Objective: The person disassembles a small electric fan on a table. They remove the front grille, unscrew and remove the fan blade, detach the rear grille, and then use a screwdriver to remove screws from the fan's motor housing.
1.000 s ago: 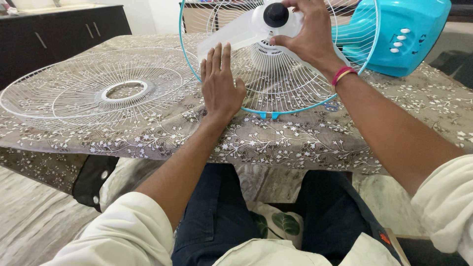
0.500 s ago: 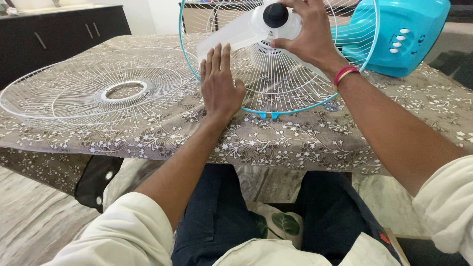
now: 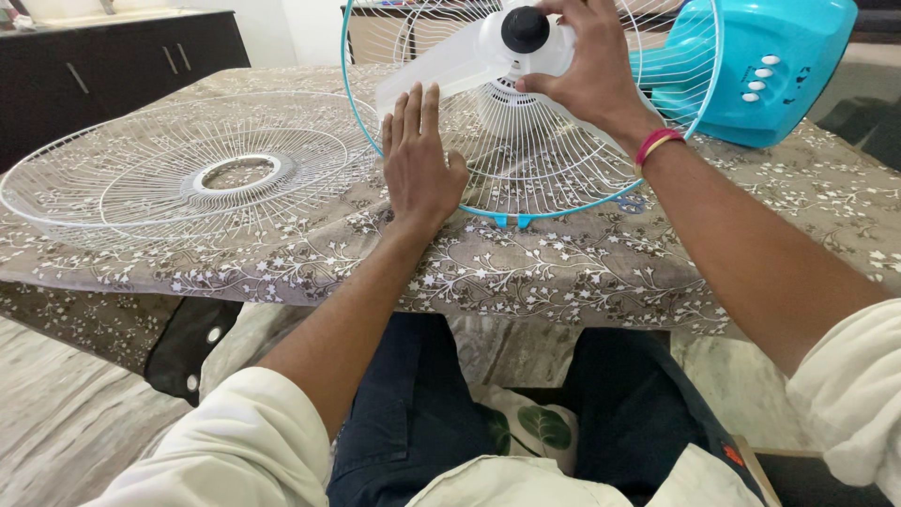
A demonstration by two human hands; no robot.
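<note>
Now right hand [image 3: 587,70] grips blade hub [image 3: 526,38]; left hand [image 3: 418,164] steadies rear guard [image 3: 526,178].

Hands: two, a left hand [image 3: 418,169] and a right hand [image 3: 587,66]
Wire fan guards: two, a loose guard [image 3: 141,174] and a blue-rimmed guard [image 3: 563,178]
Fan bases: one, a blue base [image 3: 770,66]
Black caps: one cap [image 3: 525,28]
Tables: one table [image 3: 563,272]

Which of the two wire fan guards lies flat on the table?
The all-white guard on the left; the blue-rimmed guard stands tilted, fixed on the fan.
</note>
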